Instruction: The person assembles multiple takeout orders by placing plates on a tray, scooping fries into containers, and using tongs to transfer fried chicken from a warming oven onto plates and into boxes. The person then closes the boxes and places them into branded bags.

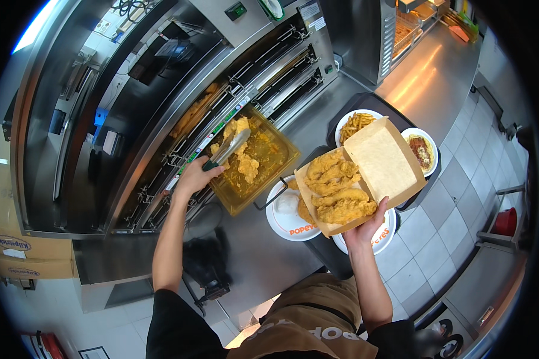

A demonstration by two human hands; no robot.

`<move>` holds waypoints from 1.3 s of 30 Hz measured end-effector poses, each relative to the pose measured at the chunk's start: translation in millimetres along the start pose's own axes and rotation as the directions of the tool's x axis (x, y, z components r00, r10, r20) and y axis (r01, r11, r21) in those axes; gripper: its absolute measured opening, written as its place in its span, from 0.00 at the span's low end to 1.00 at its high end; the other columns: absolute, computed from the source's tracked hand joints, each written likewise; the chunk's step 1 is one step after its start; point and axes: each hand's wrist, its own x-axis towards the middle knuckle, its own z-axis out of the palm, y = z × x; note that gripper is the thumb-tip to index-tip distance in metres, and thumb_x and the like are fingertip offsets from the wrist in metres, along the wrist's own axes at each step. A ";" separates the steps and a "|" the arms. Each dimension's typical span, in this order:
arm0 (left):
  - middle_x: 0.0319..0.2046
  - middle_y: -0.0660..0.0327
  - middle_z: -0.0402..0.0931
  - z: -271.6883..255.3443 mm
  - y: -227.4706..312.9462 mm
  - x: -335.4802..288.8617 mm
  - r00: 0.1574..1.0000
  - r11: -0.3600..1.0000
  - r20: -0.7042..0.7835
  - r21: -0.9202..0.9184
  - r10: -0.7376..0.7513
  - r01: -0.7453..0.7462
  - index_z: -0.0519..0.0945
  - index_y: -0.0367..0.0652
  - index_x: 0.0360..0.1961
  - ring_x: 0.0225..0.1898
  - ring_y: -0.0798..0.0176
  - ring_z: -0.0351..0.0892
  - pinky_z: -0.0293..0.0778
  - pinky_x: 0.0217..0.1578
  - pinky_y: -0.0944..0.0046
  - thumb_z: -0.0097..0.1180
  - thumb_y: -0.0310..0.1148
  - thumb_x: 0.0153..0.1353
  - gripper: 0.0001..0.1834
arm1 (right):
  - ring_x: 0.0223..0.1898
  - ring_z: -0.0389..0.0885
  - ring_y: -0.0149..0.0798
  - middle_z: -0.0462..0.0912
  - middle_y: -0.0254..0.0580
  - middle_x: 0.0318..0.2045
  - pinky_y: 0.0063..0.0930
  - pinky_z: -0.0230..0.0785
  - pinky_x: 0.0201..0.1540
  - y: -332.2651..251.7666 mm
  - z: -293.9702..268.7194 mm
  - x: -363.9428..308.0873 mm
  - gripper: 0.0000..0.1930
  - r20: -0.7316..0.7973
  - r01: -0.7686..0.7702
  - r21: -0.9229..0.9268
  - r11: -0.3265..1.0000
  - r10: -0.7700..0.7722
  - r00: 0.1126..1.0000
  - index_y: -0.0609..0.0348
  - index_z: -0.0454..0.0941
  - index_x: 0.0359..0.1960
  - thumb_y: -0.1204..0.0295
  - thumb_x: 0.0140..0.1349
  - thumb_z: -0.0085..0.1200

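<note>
My left hand is closed around the dark handle of metal tongs. The tongs' tips are at pieces of fried chicken in an amber plastic pan, which juts from the warming cabinet; whether they grip a piece I cannot tell. My right hand holds an open cardboard box by its near right corner, thumb at the rim and fingers underneath. Several breaded chicken pieces fill its base, with the lid folded back to the right. The box hangs over plates and partly hides them.
Beneath the box, a white plate holds a small white tub and some chicken. A dark tray carries a bowl of fries and another topped bowl. The warming cabinet borders the steel counter.
</note>
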 end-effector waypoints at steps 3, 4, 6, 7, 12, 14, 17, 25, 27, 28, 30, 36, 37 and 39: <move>0.38 0.44 0.83 -10.1 2.7 -13.7 0.999 0.999 -0.041 -0.039 0.016 -0.018 0.80 0.33 0.50 0.43 0.50 0.84 0.75 0.47 0.56 0.67 0.58 0.51 0.38 | 0.64 0.68 0.46 0.69 0.45 0.64 0.44 0.62 0.66 5.0 0.7 -0.7 0.39 0.026 -0.037 0.013 0.999 0.037 0.999 0.56 0.59 0.68 0.39 0.67 0.45; 0.27 0.53 0.81 -14.1 8.4 -23.1 0.998 0.993 0.012 -0.109 -0.054 0.055 0.81 0.34 0.47 0.33 0.58 0.81 0.74 0.38 0.59 0.68 0.54 0.53 0.33 | 0.64 0.68 0.47 0.69 0.45 0.64 0.44 0.62 0.66 6.3 1.0 -1.1 0.39 0.051 -0.054 0.031 0.998 0.053 0.997 0.56 0.59 0.68 0.39 0.67 0.44; 0.23 0.56 0.77 -19.9 25.9 -46.6 0.997 0.992 -0.017 -0.101 0.077 -0.078 0.81 0.36 0.45 0.27 0.62 0.77 0.72 0.33 0.60 0.69 0.52 0.53 0.29 | 0.64 0.68 0.47 0.69 0.46 0.64 0.44 0.62 0.66 8.4 1.1 -0.8 0.39 0.049 -0.057 -0.001 0.998 0.057 0.997 0.56 0.59 0.68 0.39 0.67 0.44; 0.20 0.58 0.75 -24.0 35.6 -59.2 0.995 0.992 -0.029 -0.086 0.095 -0.097 0.81 0.37 0.44 0.24 0.64 0.75 0.70 0.30 0.60 0.69 0.50 0.54 0.27 | 0.64 0.68 0.47 0.69 0.46 0.64 0.45 0.62 0.66 9.3 1.4 -0.6 0.39 0.041 -0.069 0.004 0.998 0.069 0.997 0.56 0.60 0.68 0.39 0.67 0.44; 0.19 0.60 0.73 -30.9 83.2 -120.2 0.951 0.949 -0.020 0.070 0.310 -0.308 0.81 0.41 0.47 0.18 0.63 0.72 0.67 0.24 0.61 0.71 0.46 0.51 0.26 | 0.65 0.68 0.47 0.69 0.47 0.64 0.45 0.61 0.67 12.2 4.9 -2.3 0.39 0.082 -0.080 0.007 0.997 0.079 0.993 0.56 0.59 0.69 0.39 0.67 0.44; 0.19 0.59 0.74 -22.7 101.7 -133.8 0.908 0.890 -0.006 0.200 0.419 -0.409 0.81 0.43 0.47 0.18 0.56 0.75 0.70 0.24 0.60 0.72 0.47 0.49 0.28 | 0.65 0.67 0.47 0.69 0.47 0.64 0.45 0.61 0.67 15.8 7.5 -3.8 0.39 0.076 -0.122 0.018 0.992 0.120 0.990 0.56 0.59 0.69 0.39 0.68 0.44; 0.21 0.56 0.78 -5.8 127.2 -140.3 0.791 0.694 0.101 0.423 0.603 -0.583 0.79 0.40 0.48 0.24 0.52 0.81 0.74 0.29 0.57 0.69 0.52 0.51 0.31 | 0.66 0.66 0.48 0.68 0.48 0.65 0.46 0.60 0.68 20.9 10.1 -7.5 0.39 0.105 -0.137 0.008 0.991 0.136 0.985 0.56 0.58 0.69 0.39 0.68 0.44; 0.22 0.55 0.78 -37.2 87.5 -139.5 0.934 0.936 0.149 0.089 0.325 -0.340 0.81 0.37 0.48 0.23 0.56 0.80 0.73 0.30 0.58 0.73 0.51 0.47 0.34 | 0.67 0.66 0.48 0.68 0.47 0.65 0.46 0.59 0.68 20.5 3.8 -9.8 0.40 0.112 -0.115 0.022 0.993 0.112 0.987 0.58 0.59 0.69 0.38 0.67 0.42; 0.23 0.54 0.78 -44.0 58.0 -141.8 0.966 0.965 0.053 0.068 0.252 -0.255 0.81 0.36 0.48 0.23 0.56 0.79 0.73 0.30 0.59 0.73 0.50 0.47 0.33 | 0.66 0.67 0.47 0.68 0.47 0.65 0.44 0.61 0.68 18.3 2.0 -7.2 0.39 0.093 -0.078 -0.004 0.997 0.078 0.993 0.58 0.59 0.69 0.39 0.68 0.42; 0.25 0.50 0.79 -48.5 42.8 -140.5 0.985 0.974 -0.006 0.151 0.173 -0.170 0.82 0.35 0.47 0.24 0.55 0.81 0.74 0.30 0.57 0.72 0.50 0.50 0.31 | 0.66 0.67 0.47 0.68 0.46 0.65 0.43 0.61 0.67 18.0 1.7 -5.6 0.39 0.080 -0.056 -0.018 0.998 0.058 0.995 0.58 0.59 0.69 0.39 0.68 0.42; 0.29 0.43 0.80 -49.0 21.4 -127.5 0.989 0.966 -0.109 0.250 0.101 -0.071 0.81 0.31 0.44 0.34 0.48 0.84 0.75 0.38 0.52 0.68 0.52 0.53 0.32 | 0.65 0.68 0.46 0.69 0.45 0.65 0.42 0.62 0.67 17.3 1.9 -3.1 0.39 0.008 -0.003 -0.043 0.999 0.004 1.000 0.57 0.59 0.68 0.39 0.68 0.42; 0.37 0.38 0.82 -11.9 12.9 -54.0 0.964 0.929 0.014 0.270 -0.267 0.253 0.79 0.26 0.43 0.44 0.41 0.82 0.75 0.48 0.48 0.62 0.56 0.59 0.34 | 0.66 0.67 0.46 0.69 0.45 0.64 0.42 0.62 0.67 18.3 7.4 -2.6 0.38 0.024 0.010 -0.078 0.997 -0.009 1.000 0.57 0.59 0.68 0.39 0.68 0.42; 0.39 0.37 0.82 -0.1 13.2 -46.7 0.974 0.921 -0.016 0.324 -0.225 0.218 0.78 0.26 0.43 0.46 0.41 0.82 0.75 0.49 0.47 0.61 0.56 0.60 0.34 | 0.66 0.67 0.46 0.69 0.45 0.64 0.42 0.62 0.67 18.8 8.2 -2.7 0.38 0.027 0.009 -0.059 0.998 -0.008 1.000 0.57 0.59 0.68 0.39 0.68 0.42; 0.39 0.37 0.81 22.7 8.4 -42.8 0.981 0.918 -0.115 0.349 -0.157 0.188 0.78 0.27 0.45 0.46 0.40 0.82 0.76 0.49 0.46 0.60 0.54 0.61 0.33 | 0.66 0.67 0.46 0.68 0.45 0.65 0.42 0.62 0.67 19.4 8.9 -3.0 0.38 0.031 0.025 -0.062 0.998 -0.023 0.999 0.57 0.59 0.68 0.40 0.69 0.42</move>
